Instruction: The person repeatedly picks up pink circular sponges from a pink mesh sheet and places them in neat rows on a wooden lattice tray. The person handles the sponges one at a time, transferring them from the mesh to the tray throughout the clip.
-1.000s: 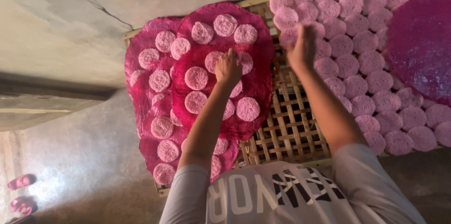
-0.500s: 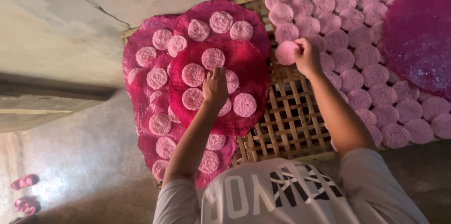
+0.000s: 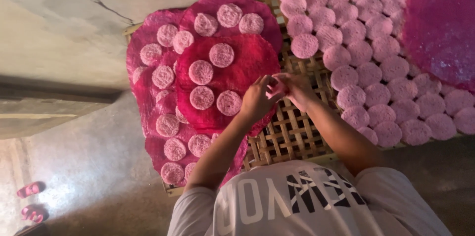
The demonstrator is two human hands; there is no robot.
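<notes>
Large magenta sheet (image 3: 440, 23) runs off the right edge.

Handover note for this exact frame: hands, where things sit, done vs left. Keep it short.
Left hand and right hand: together over the bamboo rack, fingers closed on what looks like one small pink disc; the grip is partly hidden.
Things: the top red sheet lies on a stack of red sheets on the rack's left. The packed pink discs fill the rack's right, beside a large purple sheet.
Done: four discs sit on the top red sheet.
Left: its right part is bare; the disc in hand is not yet set down.
</notes>
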